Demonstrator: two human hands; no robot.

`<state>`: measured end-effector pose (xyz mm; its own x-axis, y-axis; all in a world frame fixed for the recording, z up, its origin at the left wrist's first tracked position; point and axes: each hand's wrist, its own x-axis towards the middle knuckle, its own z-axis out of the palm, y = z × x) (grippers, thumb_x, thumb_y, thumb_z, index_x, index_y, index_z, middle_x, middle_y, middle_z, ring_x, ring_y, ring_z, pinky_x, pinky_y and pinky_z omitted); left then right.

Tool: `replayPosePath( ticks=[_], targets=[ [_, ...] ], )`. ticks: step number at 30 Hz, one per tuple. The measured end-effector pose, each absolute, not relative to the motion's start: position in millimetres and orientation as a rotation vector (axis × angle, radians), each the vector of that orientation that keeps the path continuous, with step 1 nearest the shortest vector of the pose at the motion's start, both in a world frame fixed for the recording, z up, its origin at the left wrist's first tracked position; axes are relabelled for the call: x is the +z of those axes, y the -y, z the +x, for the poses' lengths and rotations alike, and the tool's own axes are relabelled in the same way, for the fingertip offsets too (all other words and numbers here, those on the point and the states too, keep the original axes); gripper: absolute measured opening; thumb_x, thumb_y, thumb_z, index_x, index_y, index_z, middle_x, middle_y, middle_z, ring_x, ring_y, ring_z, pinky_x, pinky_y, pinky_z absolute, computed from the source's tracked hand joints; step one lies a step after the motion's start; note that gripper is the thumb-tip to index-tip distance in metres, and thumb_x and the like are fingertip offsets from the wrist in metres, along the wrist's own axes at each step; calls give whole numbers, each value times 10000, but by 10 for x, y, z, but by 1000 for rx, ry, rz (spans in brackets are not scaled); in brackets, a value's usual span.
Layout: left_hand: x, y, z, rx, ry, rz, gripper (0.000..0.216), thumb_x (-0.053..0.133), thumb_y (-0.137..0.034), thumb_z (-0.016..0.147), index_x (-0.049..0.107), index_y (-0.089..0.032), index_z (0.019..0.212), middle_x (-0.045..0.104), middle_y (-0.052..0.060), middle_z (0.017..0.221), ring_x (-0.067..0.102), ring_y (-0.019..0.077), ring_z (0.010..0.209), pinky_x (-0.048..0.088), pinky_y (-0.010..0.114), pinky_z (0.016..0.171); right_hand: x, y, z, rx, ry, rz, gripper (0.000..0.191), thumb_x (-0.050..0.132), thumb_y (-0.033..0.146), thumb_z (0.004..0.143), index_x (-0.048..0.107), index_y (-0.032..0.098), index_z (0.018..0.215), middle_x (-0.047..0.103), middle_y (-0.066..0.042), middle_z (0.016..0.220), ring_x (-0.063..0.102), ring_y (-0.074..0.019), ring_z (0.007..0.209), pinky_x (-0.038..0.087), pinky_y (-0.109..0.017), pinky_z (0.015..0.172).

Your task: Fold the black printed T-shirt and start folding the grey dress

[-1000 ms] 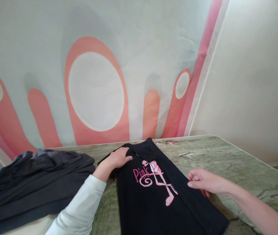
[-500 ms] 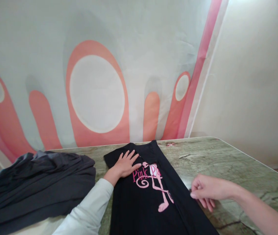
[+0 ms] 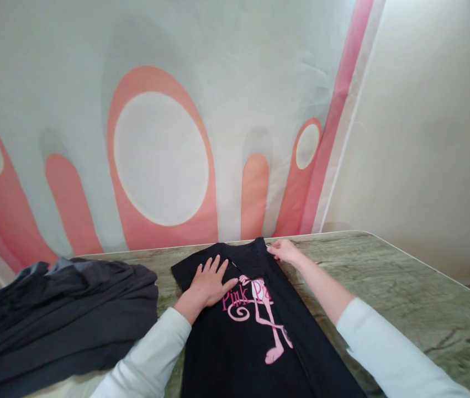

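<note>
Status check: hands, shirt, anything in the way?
Left hand flat and open on black shirt. Right hand at its far right corner. Dark grey garment heaped to the left.

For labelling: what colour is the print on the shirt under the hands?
Pink print on a black shirt; head view.

Plain indoor room, home-like — green wood-grain table (image 3: 384, 276), pink-looped wall cloth (image 3: 160, 160), black shirt (image 3: 235, 354), heaped dark clothes (image 3: 61, 309)

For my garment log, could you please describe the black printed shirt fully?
The black shirt, seemingly soft knit, lies flat on the green table as a long narrow strip, pink cartoon print and lettering up. The left hand rests flat near its far end; the right hand touches its far right corner.
</note>
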<state>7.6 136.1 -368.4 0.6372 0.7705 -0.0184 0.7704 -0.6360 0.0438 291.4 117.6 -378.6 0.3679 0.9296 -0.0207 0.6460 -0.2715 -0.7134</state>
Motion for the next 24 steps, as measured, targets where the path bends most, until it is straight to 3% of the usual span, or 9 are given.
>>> replayPosePath(
  ticks=[3, 6, 11, 15, 18, 21, 24],
  targets=[
    [-3695, -1387, 61, 22, -1323, 2781, 799, 200, -754, 757, 211, -286, 1405, 132, 85, 1479, 106, 368, 1331, 141, 552, 1011, -3803, -1333, 2885, 604, 1415, -2061, 242, 656, 346, 697, 596, 127, 614, 511, 16, 427, 474, -93, 424, 307, -205, 435],
    [-3706, -1440, 28, 28, -1379, 2747, 830, 213, -774, 735, 208, -285, 1406, 141, 92, 1478, 112, 387, 1324, 139, 552, 1011, -3828, -1349, 2919, 572, 1447, -2078, 256, 660, 332, 676, 564, 144, 531, 456, 37, 383, 432, -84, 403, 280, -216, 442],
    [-3740, -1571, -41, 88, -1534, 2726, 780, 188, -717, 788, 262, -232, 1395, 193, 105, 1464, 153, 350, 1326, 131, 542, 1022, -3916, -1269, 3056, 412, 1441, -2064, 277, 619, 366, 703, 570, 149, 537, 512, 21, 458, 464, -96, 469, 286, -225, 475],
    [-3594, -1483, 5, 142, -1524, 2841, 608, 357, -525, 852, 351, -179, 1352, 262, 116, 1440, 171, 312, 1328, 112, 502, 1050, -3988, -1248, 3128, 418, 1441, -2014, 300, 531, 388, 776, 598, 139, 621, 553, 5, 485, 488, -94, 440, 322, -216, 463],
    [-3390, -1250, 158, 137, -1231, 2925, 523, 461, -378, 834, 409, -168, 1311, 332, 112, 1408, 272, 289, 1295, 197, 446, 1051, -4030, -1236, 3148, 432, 1433, -1966, 265, 490, 348, 805, 608, 133, 707, 599, -10, 550, 502, -88, 431, 356, -205, 455],
    [-3286, -1001, 380, 217, -701, 2977, 456, 421, -293, 864, 400, -198, 1310, 394, 68, 1377, 336, 196, 1270, 265, 328, 1047, -4059, -1203, 3144, 399, 1447, -1907, 215, 522, 327, 787, 621, 139, 751, 628, -21, 608, 542, -104, 488, 401, -209, 490],
    [-3373, -867, 556, 377, -470, 3007, 414, 384, -218, 888, 399, -173, 1299, 420, 82, 1354, 358, 177, 1254, 288, 324, 1038, -4062, -1158, 3126, 315, 1464, -1850, 187, 544, 310, 771, 636, 156, 822, 655, -32, 699, 590, -137, 608, 453, -243, 587]
  ],
)
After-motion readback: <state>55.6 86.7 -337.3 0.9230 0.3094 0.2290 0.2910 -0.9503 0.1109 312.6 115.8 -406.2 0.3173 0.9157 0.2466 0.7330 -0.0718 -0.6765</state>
